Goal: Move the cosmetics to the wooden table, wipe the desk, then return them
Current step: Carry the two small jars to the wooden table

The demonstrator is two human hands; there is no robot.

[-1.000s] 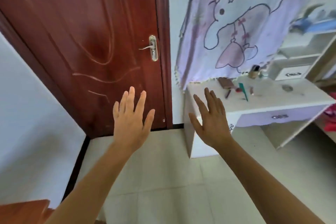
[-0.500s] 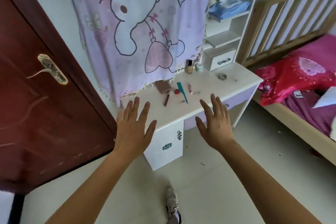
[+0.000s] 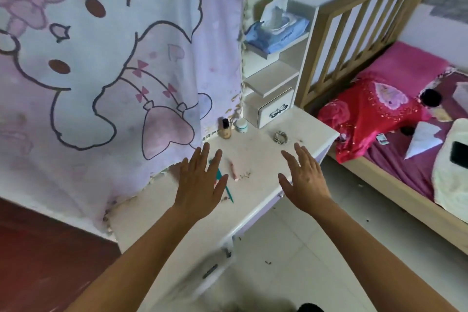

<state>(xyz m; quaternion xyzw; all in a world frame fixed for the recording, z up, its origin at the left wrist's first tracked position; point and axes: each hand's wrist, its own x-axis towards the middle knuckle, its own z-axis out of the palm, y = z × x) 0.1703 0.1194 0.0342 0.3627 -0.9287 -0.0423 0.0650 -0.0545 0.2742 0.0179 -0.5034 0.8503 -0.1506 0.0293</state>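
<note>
Step one, not yet begun. Left hand (image 3: 200, 185) and right hand (image 3: 302, 180) apart, fingers spread, holding nothing, above desk (image 3: 260, 159). Bottle (image 3: 226, 129) and jar (image 3: 241, 126) at back edge; pink stick (image 3: 233, 170) beside left hand. Next: reach down, grasp nearest item.

Desk (image 3: 258, 159) in front of me, cloth (image 3: 114, 71) hanging behind its left part. Bottle (image 3: 226, 128) and jar (image 3: 241, 125) side by side at the back edge, drawer unit (image 3: 272, 106) to their right, shelves above it holding a wipes pack (image 3: 277, 33). Hair tie (image 3: 279, 137) right of centre. My left hand (image 3: 200, 185) over the comb (image 3: 225, 186); stick (image 3: 233, 172) just right of it. Right hand (image 3: 304, 180) above the front edge. Bed (image 3: 405, 134) to the right.
</note>
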